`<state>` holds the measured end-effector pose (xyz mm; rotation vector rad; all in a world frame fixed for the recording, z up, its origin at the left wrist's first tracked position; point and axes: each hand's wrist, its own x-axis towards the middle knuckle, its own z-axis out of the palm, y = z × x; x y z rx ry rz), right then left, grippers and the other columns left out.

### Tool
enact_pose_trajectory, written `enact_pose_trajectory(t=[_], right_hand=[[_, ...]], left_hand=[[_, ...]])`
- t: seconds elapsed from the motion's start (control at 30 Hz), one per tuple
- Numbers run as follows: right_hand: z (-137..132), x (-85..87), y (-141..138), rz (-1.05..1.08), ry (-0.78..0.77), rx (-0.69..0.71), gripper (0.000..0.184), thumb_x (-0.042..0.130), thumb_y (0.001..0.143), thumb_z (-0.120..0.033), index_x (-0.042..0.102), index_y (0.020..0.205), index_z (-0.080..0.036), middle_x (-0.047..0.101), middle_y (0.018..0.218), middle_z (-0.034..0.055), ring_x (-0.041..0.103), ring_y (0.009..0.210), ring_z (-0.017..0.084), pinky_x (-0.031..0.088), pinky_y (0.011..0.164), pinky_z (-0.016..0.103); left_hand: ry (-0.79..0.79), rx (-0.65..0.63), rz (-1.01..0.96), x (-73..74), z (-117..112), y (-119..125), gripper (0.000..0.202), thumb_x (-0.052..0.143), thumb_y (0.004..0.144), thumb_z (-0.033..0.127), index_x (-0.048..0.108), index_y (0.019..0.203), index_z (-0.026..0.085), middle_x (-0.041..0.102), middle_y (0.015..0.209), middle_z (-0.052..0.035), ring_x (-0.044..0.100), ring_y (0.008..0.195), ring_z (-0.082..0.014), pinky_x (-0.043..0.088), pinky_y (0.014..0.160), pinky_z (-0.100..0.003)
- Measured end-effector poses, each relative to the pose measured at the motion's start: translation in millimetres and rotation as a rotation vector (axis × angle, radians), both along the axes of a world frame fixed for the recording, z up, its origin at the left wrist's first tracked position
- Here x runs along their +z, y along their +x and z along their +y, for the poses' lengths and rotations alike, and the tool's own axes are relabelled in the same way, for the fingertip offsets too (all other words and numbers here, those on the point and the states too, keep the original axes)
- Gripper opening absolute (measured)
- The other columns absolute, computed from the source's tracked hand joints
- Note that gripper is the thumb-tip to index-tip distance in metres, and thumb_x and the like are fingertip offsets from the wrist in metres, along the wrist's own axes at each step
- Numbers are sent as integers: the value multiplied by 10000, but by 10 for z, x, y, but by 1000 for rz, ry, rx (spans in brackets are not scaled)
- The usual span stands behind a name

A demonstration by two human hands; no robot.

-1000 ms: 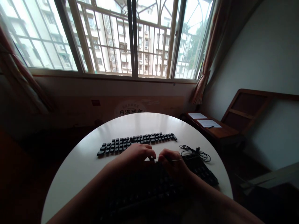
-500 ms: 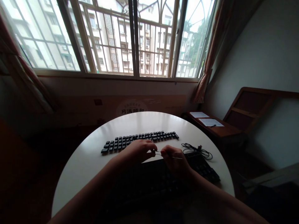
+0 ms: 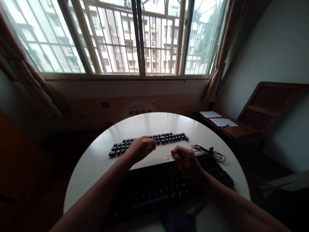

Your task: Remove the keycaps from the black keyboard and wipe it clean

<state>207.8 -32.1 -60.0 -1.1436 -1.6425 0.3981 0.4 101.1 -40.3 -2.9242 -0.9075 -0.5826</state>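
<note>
My left hand [image 3: 141, 149] is closed, its fingers pinching a small dark keycap that is mostly hidden, just in front of the rows of loose black keycaps [image 3: 122, 146] on the white round table [image 3: 84, 167]. My right hand [image 3: 187, 159] is a fist around a wire keycap puller [image 3: 169, 157]; its thin hooked ends stick out to the left, with nothing between them. Below both hands lies a black keyboard [image 3: 149, 180], its upper part dark and without visible keycaps, keys still showing along the lower rows and at the right end.
A coiled black cable [image 3: 217, 156] with its plug lies behind the keyboard's right end. Beyond the table, a wooden chair [image 3: 246, 129] holds paper sheets [image 3: 223, 122] and a pen [image 3: 226, 126]. A barred window is ahead. Something dark purple [image 3: 178, 220] shows at the bottom.
My hands have moved apart: the keycap has left the puller's wires and is in my left fingers, nearer the keycap rows. The camera view has shifted slightly.
</note>
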Motion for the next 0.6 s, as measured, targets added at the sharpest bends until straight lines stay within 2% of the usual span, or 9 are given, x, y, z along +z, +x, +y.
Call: enact_pose_trajectory(t=[0.1,0.37,0.5,0.57,0.6], right_hand=[[4,4,-2,-9,-19,19,311,511,970,-317,524,689,-185,438,566,-48,403,525,100,314,527,232],[6,23,6,-12,-22,29,311,512,967,-316,521,685,-185,441,562,-48,409,522,98,319,525,231],[11,-25,25,-30,-24,15,333,497,978,-338,525,683,-187,434,548,-46,406,506,103,313,507,239],[2,-32,42,-44,10,1,352,458,998,-341,540,691,-188,460,552,-36,425,507,113,324,507,247],[-9,-20,52,-59,48,-11,359,436,1007,-335,555,702,-188,491,569,-25,452,523,121,343,521,253]], left_hand=[[-46,-67,64,-63,-6,32,94,706,851,261,740,938,252,766,886,-12,677,882,-222,482,821,-331],[-83,-113,188,-92,-31,44,113,722,798,223,731,908,249,761,871,-6,687,841,-210,477,789,-304],[-57,-81,167,1,-40,-1,128,703,832,282,720,952,242,756,954,-23,689,874,-216,464,750,-292],[-13,-15,143,100,-37,-67,100,649,873,302,711,885,225,740,912,-29,677,798,-199,428,659,-273],[19,30,131,156,-32,-111,149,613,895,316,699,829,213,726,870,-33,659,738,-186,396,611,-266]])
